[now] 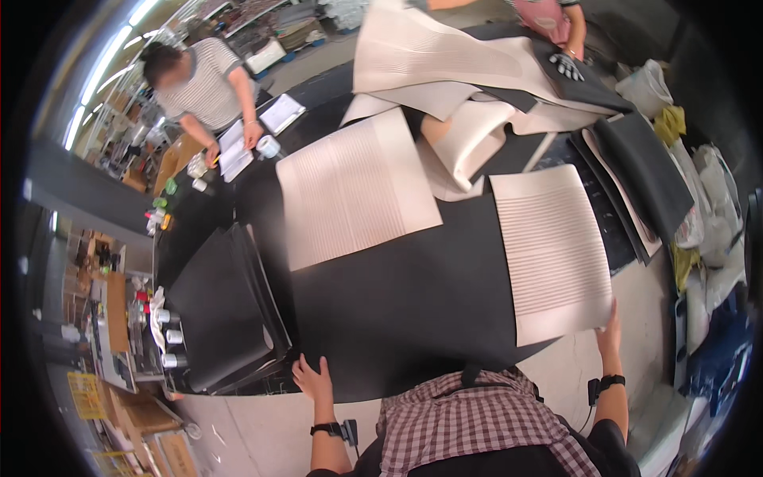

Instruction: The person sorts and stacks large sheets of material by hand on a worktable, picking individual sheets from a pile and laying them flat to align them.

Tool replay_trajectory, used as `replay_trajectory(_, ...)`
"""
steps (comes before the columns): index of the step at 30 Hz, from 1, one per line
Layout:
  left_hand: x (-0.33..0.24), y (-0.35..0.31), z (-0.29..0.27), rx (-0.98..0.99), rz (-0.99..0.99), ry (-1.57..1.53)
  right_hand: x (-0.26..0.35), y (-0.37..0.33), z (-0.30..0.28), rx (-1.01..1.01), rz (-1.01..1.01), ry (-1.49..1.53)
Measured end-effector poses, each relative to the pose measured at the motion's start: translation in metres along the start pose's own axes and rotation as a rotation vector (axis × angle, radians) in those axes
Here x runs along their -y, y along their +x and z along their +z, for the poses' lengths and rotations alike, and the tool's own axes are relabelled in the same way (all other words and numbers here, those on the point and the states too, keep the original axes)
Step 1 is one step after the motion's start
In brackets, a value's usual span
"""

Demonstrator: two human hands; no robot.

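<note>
To the left of the wide black sheet in front of you stood a row of white spools, and between them and that sheet lay a stack of black sheets. Beyond its far left corner, a co-worker in a striped shirt bent over an open notebook, a white tub close by. Your left hand was at the wide black sheet's near left corner, open, thumb parted from the fingers; you seemed to have hold of nothing. A beige ribbed panel lay on its far left part. A curled beige piece sat at its far edge. A second ribbed panel lay across its right side and jutted past it. Well beyond its far right, another person's gloved hand rested on dark material. Your right hand was at the second panel's near right corner, just outside the wide black sheet, fingers along the panel's edge; how tightly they closed, I couldn't tell. Farther right of the sheet were folded black sheets and white bags.
</note>
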State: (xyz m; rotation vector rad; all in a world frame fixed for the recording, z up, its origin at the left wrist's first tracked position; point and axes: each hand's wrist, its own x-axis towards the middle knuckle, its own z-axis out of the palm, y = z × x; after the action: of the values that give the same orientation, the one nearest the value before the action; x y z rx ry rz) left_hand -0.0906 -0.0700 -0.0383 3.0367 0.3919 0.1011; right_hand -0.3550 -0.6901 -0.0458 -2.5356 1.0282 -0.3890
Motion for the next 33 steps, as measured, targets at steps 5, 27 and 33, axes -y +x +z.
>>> replay_trajectory(5, -0.008, 0.002, -0.027, 0.297, -0.339, -0.246, -0.096, 0.033, 0.015, 0.436, 0.330, 0.060)
replay_trajectory(27, -0.001, -0.004, -0.018, 0.348, -0.329, -0.249, 0.005, 0.027, -0.011, -0.132, 0.794, 1.563)
replay_trajectory(33, -0.021, -0.016, -0.052, 0.494, -0.009, -0.939, 0.017, 0.008, -0.063, 0.045, 0.515, 1.711)
